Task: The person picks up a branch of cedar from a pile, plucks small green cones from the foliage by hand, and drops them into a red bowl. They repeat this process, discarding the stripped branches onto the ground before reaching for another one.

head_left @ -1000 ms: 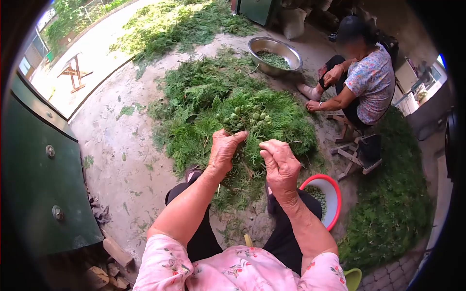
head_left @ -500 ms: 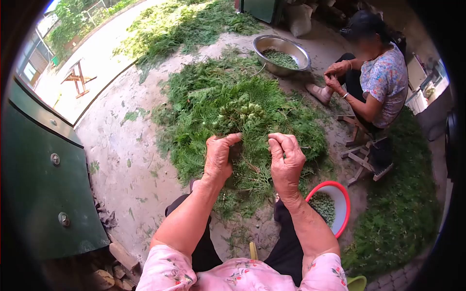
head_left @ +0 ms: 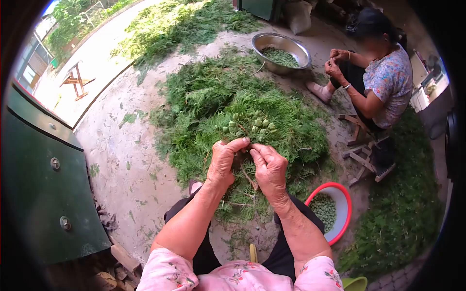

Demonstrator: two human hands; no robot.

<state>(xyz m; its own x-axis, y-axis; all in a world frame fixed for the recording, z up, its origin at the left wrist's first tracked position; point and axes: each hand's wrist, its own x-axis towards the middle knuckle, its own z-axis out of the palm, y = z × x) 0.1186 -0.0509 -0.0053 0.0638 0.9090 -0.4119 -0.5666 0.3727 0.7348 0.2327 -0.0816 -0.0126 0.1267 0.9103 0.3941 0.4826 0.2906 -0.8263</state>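
Note:
A leafy green branch with a cluster of green cones (head_left: pixel 259 122) is held out over the pile of cut greenery (head_left: pixel 194 106). My left hand (head_left: pixel 225 157) grips its stem, thumb and fingers pressed together just below the cones. Beside it, almost touching, my right hand (head_left: pixel 268 167) is closed in a pinch at the same stem. What lies between the right fingertips is too small to make out. A red-rimmed white basin (head_left: pixel 343 213) with many loose green cones in it stands to the right of my right forearm.
A co-worker (head_left: pixel 383 77) sits at the upper right, both hands raised together, near a metal bowl (head_left: pixel 301 53) holding green cones. Wooden stools (head_left: pixel 361 157) stand at the right. Green panels (head_left: pixel 39 189) line the left side. More greenery lies at the top and right.
My right hand has moved left and now meets my left hand at the stem. The cone cluster has shifted slightly right and down. The co-worker's hands are slightly higher.

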